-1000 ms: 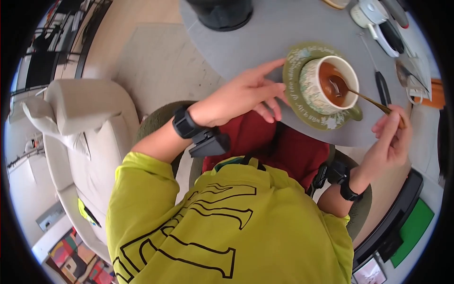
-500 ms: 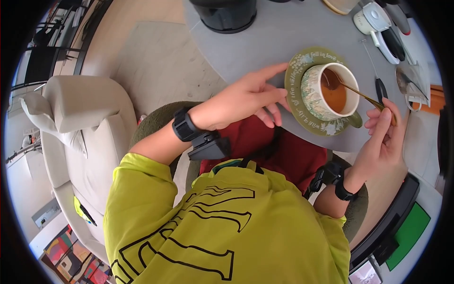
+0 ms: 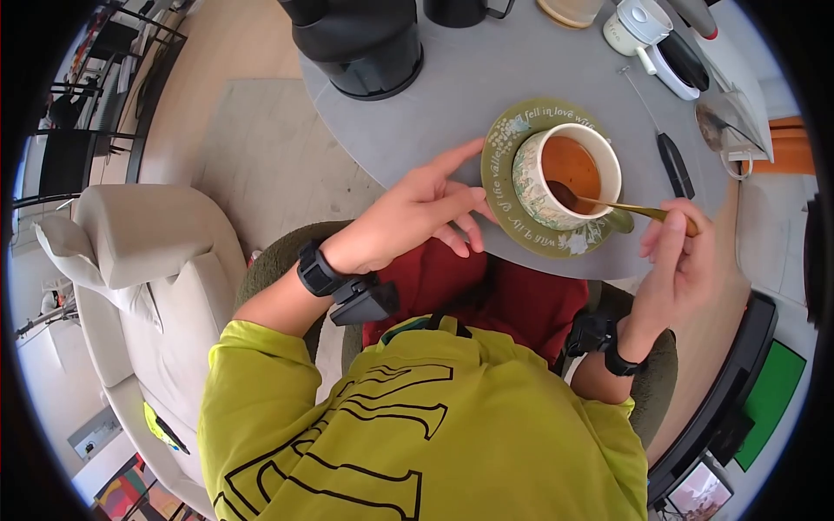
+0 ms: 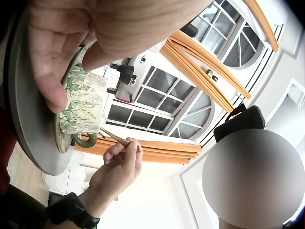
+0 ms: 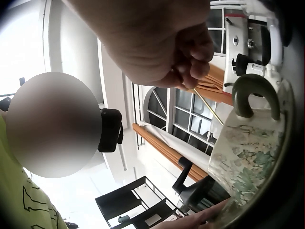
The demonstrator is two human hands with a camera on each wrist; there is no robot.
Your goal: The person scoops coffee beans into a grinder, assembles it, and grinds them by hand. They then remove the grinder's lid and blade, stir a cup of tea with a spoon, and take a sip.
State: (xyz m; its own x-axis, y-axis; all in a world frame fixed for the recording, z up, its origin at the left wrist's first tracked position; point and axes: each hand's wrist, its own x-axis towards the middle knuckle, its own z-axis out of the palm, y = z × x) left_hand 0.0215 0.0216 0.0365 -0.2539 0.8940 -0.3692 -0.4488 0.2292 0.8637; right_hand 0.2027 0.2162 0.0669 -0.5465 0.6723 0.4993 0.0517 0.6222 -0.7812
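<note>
A white cup with a floral pattern [image 3: 532, 187] and a green handle stands on a green saucer [image 3: 499, 165] with white lettering. Reddish-brown tea [image 3: 575, 165] fills much of it. My right hand [image 3: 679, 260] pinches the handle end of a gold-coloured spoon [image 3: 634, 208], whose bowl dips into the tea at the near side. My left hand [image 3: 404, 217] has its fingers loosely extended, fingertips at the saucer's left rim. In the left wrist view, its thumb and fingers lie beside the cup [image 4: 83, 102]. The right wrist view has the cup's handle [image 5: 255, 88] below the right hand.
On the grey round table [image 3: 452, 104] stand a black appliance [image 3: 365, 52], a dark mug [image 3: 456, 9] and a white lidded container [image 3: 638, 26]. A thin wand with a black handle [image 3: 674, 165] lies right of the saucer. Further right is a clear bag [image 3: 730, 126].
The spoon's bowl has moved through the tea from the cup's far side to its near side, the right hand moving with it. The left hand stays at the saucer's rim. The head view has shifted.
</note>
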